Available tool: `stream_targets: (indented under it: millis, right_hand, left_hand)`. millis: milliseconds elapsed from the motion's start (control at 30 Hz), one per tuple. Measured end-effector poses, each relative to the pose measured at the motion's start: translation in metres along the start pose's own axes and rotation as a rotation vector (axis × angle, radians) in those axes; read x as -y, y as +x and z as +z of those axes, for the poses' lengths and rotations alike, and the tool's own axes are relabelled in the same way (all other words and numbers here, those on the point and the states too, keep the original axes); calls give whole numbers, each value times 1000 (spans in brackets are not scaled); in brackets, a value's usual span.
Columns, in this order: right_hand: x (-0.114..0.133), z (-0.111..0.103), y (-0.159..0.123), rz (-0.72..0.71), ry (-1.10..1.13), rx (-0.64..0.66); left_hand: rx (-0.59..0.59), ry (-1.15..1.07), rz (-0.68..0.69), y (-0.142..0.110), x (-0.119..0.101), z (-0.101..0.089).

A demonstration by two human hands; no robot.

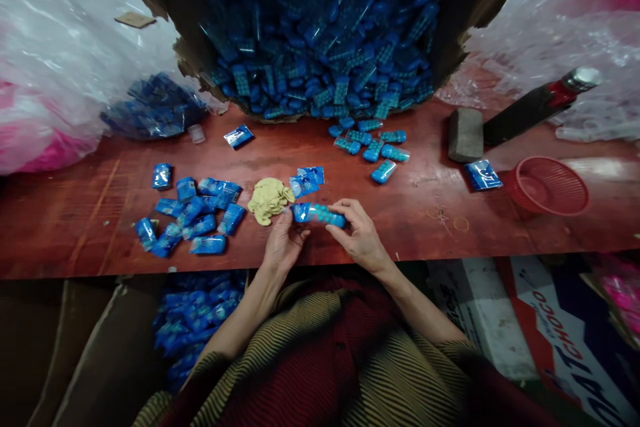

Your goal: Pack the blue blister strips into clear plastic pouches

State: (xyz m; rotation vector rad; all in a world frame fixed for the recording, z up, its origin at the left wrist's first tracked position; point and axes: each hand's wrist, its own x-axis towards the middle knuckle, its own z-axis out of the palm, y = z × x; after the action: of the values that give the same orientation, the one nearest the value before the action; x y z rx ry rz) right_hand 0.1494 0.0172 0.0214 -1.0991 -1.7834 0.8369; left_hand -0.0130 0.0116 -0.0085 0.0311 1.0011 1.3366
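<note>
Striped in brown and dark red, the person's clothing (320, 360) fills the bottom of the view, and both forearms reach up from it to the near edge of the red desk (500, 227). Between the hands sits a blue packet (319, 214), lying crosswise just above the desk edge: the left hand (284, 247) has its fingers closed on the packet's left end, and the right hand (361, 235) pinches its right end from above. Just left of the packet lies a heap of tan rubber bands (269, 199), with two flat blue sachets (306, 181) just behind. Further left, a cluster of wrapped blue packets (193, 215) spreads over the desk. Behind, a torn cardboard box (320, 33) spills more blue packets, several loose ones (373, 143) resting before its mouth. To the right stand a red mesh basket (547, 185), a grey block (465, 135) and a dark bottle (540, 103). Under the desk at left, a carton (197, 320) holds blue packets.
</note>
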Motion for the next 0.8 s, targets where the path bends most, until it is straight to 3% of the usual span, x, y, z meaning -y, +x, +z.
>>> stream_targets:
  millis: [300, 533, 800]
  right_hand:
    - [-2, 4, -3, 1, 5, 11]
    - [-3, 9, -8, 109, 45, -14]
    - [-5, 8, -9, 79, 54, 0]
  left_hand:
    - [-16, -9, 15, 0, -1, 0]
    - [24, 18, 63, -1, -2, -1]
    - [29, 20, 34, -1, -4, 0]
